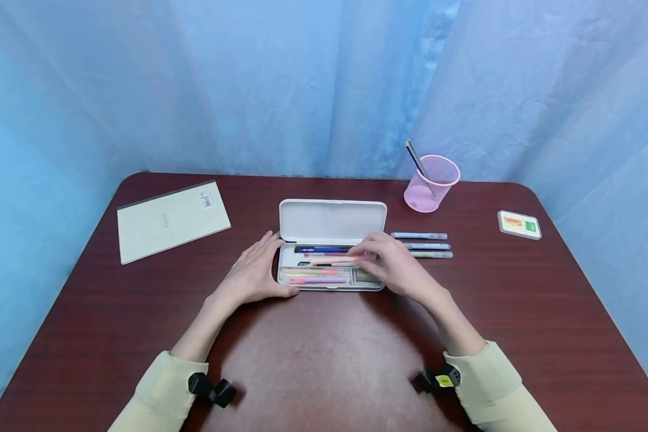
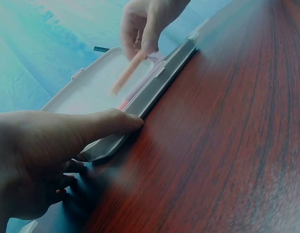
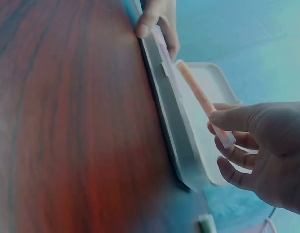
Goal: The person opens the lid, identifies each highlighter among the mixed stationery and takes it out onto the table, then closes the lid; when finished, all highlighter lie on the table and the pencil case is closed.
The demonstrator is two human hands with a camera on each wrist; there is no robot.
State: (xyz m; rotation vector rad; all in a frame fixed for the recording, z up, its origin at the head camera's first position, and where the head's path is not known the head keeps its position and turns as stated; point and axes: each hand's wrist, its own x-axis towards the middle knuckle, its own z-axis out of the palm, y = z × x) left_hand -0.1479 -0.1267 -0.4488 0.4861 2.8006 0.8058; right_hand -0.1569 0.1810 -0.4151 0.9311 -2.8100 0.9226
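Note:
A white pencil case [image 1: 332, 221] lies with its lid tipped back. My left hand [image 1: 255, 269] holds its left end, thumb along the front edge and fingers round the far side. Between thumb and fingers, my right hand [image 1: 391, 264] pinches a slim peach-coloured pen [image 3: 196, 92] with a clear end. The pen slants over the case's right half, tip toward the left hand. Inside the case lie a dark blue pen [image 1: 321, 249] at the back and a purple-and-pink pen [image 1: 324, 280] in the front compartment. The right hand covers part of the case's right end.
Several blue-grey pens [image 1: 421, 236] lie right of the case, partly behind the right hand. Farther back stands a pink mesh cup [image 1: 444, 170] with dark pencils leaning in it. A small flat case [image 1: 520, 224] is at far right, and a notebook [image 1: 167, 225] at back left.

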